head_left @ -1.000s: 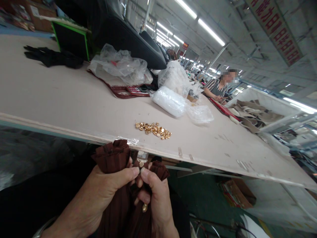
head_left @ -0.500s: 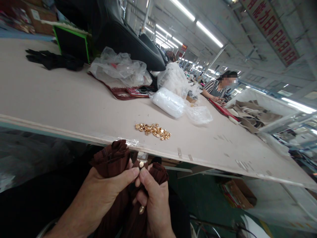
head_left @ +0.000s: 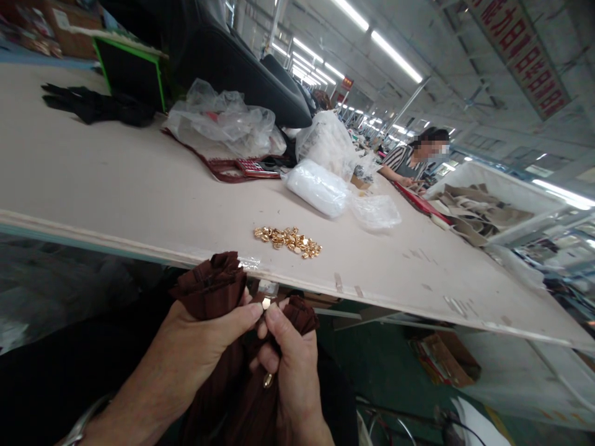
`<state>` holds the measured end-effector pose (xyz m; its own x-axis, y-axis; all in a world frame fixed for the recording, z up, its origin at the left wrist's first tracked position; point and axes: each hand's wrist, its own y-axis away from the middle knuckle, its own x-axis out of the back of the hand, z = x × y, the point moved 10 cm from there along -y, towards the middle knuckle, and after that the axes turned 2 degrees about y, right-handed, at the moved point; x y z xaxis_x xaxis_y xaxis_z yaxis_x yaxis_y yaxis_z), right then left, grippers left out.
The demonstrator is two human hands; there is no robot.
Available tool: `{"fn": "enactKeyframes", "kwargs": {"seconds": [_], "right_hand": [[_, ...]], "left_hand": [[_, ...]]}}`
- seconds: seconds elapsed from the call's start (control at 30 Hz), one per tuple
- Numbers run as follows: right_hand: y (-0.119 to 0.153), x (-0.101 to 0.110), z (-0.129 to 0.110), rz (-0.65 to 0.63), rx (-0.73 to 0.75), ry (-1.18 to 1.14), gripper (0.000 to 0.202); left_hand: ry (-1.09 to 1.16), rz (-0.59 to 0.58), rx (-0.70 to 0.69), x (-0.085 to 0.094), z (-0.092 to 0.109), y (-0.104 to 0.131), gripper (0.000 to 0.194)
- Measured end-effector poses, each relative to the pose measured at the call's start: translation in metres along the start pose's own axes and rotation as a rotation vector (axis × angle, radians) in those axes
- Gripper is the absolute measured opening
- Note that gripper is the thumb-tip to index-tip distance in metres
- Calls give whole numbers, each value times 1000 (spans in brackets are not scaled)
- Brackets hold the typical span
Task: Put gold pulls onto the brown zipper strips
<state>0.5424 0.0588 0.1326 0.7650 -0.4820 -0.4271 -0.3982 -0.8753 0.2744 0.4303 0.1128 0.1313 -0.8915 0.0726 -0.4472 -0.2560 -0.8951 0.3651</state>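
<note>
My left hand (head_left: 199, 341) is closed around a bundle of dark brown zipper strips (head_left: 211, 288), below the table's front edge. Closed on a second part of the brown strips (head_left: 301, 314) is my right hand (head_left: 295, 359). Both thumbs and fingertips pinch close together at a small gold piece (head_left: 266, 303). Another gold piece (head_left: 268, 380) hangs under my right fingers. A pile of small gold pieces (head_left: 288, 240) lies on the table (head_left: 139, 186), just beyond my hands.
Clear plastic bags (head_left: 318, 186), a red calculator (head_left: 258, 167) and a black bag (head_left: 242, 68) lie farther back on the table. A person (head_left: 411, 161) works at the far right, beside a white bin of tan pieces (head_left: 483, 214). An open cardboard box (head_left: 449, 359) sits below.
The view has shifted slightly. Both hands stay together at the gold piece, still gripping the brown strips.
</note>
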Motion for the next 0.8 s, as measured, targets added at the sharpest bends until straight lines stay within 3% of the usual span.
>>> {"fn": "enactKeyframes", "kwargs": {"seconds": [0.1, 0.27, 0.47, 0.8], "right_hand": [[0, 0, 0, -18, 20, 27, 42], [2, 7, 4, 7, 39, 7, 41], [-2, 7, -3, 16, 58, 51, 42], [-7, 0, -55, -21, 247, 637, 30]], "left_hand": [[-12, -59, -13, -7, 2, 0, 19], [49, 6, 30, 0, -3, 1, 27], [-49, -59, -34, -3, 0, -2, 23], [34, 10, 96, 9, -8, 5, 27]]}}
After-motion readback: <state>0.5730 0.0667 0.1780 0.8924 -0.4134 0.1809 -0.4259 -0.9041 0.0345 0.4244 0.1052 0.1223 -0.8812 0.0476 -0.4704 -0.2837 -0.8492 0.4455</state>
